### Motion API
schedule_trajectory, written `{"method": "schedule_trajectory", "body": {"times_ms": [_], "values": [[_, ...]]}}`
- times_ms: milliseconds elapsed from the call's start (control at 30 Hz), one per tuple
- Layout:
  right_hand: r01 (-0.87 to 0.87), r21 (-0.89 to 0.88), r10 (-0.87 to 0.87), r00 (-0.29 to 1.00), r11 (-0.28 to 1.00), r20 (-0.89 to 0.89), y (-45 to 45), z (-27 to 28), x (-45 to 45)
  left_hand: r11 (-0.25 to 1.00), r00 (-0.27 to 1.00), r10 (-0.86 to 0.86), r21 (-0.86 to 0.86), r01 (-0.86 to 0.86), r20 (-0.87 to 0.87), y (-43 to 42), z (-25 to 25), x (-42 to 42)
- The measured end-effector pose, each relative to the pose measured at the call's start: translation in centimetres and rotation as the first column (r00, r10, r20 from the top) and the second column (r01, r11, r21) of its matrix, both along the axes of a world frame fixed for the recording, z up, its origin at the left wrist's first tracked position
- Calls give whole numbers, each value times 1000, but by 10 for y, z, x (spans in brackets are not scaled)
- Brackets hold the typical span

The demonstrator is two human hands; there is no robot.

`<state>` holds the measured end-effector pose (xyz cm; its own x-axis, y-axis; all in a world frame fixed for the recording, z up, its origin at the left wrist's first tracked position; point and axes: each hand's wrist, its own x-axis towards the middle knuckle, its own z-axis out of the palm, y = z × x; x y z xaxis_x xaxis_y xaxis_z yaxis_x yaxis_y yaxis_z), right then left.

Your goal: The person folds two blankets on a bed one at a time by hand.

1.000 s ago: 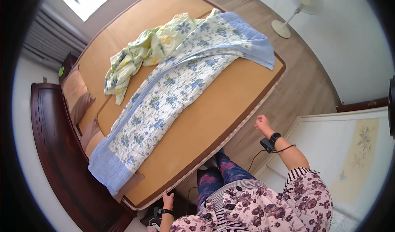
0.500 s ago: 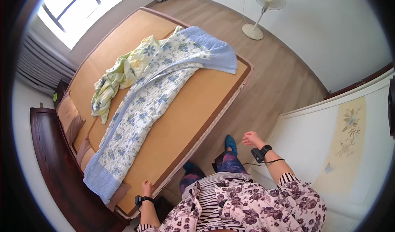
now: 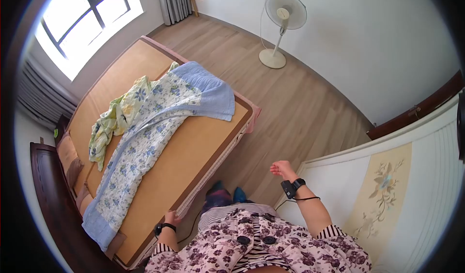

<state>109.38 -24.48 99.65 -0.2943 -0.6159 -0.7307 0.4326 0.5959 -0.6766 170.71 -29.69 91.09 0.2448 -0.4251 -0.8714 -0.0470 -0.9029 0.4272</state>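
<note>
Pale wood-plank flooring (image 3: 315,113) stretches through a white-walled bedroom, with a dark-framed window (image 3: 87,19) at 10 o'clock, a gathered grey curtain (image 3: 175,4) at 11, a white pedestal fan (image 3: 286,12) at 1, and a white panel with a cream floral strip (image 3: 380,190) at 4. Dark wooden headboard (image 3: 55,195) at 8 o'clock; against it, the tan-topped mattress (image 3: 191,152) fills the left half of the view, edged in brown, with a brown pillow (image 3: 74,170) at its head end.

Across the mattress lies a blue-bordered floral quilt (image 3: 150,144), spread lengthwise in a long band and partly folded. Just beyond it, on its 10 o'clock side, a yellow-green floral sheet (image 3: 127,106) sits bunched.

The left hand (image 3: 171,218) is beside the mattress's near edge at 7 o'clock; whether its fingers touch or grasp that edge, I cannot tell. From those fingers, the quilt lies toward 11 o'clock, apart from them. The right hand (image 3: 282,169) hangs in the air at 4 o'clock, fingers loosely bent around nothing visible, near the panel; the quilt lies well apart from it, toward 9.
</note>
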Motion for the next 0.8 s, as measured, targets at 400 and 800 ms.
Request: {"method": "schedule_trajectory", "body": {"times_ms": [400, 800], "values": [[-143, 57, 133, 981, 988, 143, -110, 28, -163, 944, 987, -163, -291, 158, 4, -121, -73, -198], [-22, 403, -60, 980, 915, 189, -103, 24, -320, 971, 998, -9, -236, 25, 66, -191, -52, -367]]}}
